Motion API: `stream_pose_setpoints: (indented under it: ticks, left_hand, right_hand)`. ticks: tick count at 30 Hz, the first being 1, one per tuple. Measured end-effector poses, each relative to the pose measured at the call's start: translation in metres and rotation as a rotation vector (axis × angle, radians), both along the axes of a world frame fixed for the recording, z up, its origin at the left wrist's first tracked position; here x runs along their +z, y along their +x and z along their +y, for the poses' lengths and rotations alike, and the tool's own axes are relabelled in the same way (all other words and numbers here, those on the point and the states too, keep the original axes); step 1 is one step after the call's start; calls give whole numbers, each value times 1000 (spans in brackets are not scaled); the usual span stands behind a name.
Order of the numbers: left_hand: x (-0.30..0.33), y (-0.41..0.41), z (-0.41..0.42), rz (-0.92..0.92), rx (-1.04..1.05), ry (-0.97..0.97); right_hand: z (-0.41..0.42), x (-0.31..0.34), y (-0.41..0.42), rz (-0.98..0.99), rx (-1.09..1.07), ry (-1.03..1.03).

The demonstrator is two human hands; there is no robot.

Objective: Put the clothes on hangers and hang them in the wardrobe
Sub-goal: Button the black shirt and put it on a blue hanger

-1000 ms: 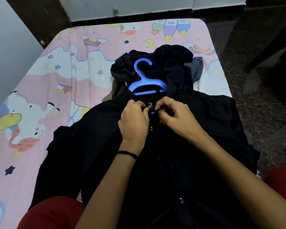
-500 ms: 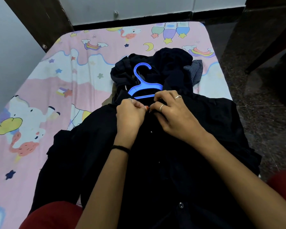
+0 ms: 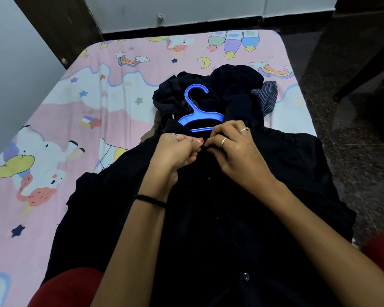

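Note:
A black button-front shirt (image 3: 264, 207) lies spread over the bed and my lap. A blue plastic hanger (image 3: 197, 116) is inside its neck, with the hook and the upper bar sticking out beyond the collar. My left hand (image 3: 175, 156) and my right hand (image 3: 235, 151) meet at the collar, each pinching one edge of the shirt's front just below the hanger. Several small buttons show lower down the placket. Behind the hanger is a heap of dark clothes (image 3: 231, 89) with a striped piece (image 3: 266, 96) at its right side.
The bed has a pink sheet (image 3: 75, 120) printed with ducks, rainbows and stars. A grey wall and a dark wooden frame (image 3: 60, 29) stand on the left. Dark speckled floor (image 3: 353, 140) runs along the bed's right edge. My knees in red cloth (image 3: 64, 289) are at the bottom.
Both hands have moved up the shirt front from a lower button to the collar, now covering the hanger's lower bar. The shirt and the clothes heap stay where they were.

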State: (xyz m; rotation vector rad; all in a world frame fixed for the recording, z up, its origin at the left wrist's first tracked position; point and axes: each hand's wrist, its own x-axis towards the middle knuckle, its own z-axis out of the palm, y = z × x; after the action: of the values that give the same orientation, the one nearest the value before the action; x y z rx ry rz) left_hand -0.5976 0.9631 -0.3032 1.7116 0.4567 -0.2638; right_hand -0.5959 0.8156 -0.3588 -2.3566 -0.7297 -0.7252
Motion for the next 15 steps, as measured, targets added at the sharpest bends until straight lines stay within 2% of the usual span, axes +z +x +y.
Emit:
stream_pose_setpoints:
  ticks: [6,10,15]
  left_hand:
    - [-3,-1,-2,27,43,-34]
    - [-3,-4,-4,50,51,-84]
    - [-2,-2,-3,58,15,-38]
  right_hand:
    - [3,-3,-3,-58,-66,75]
    - [5,-4,-5,-79,-71,61]
    - [5,-3,-5,-118,-77,20]
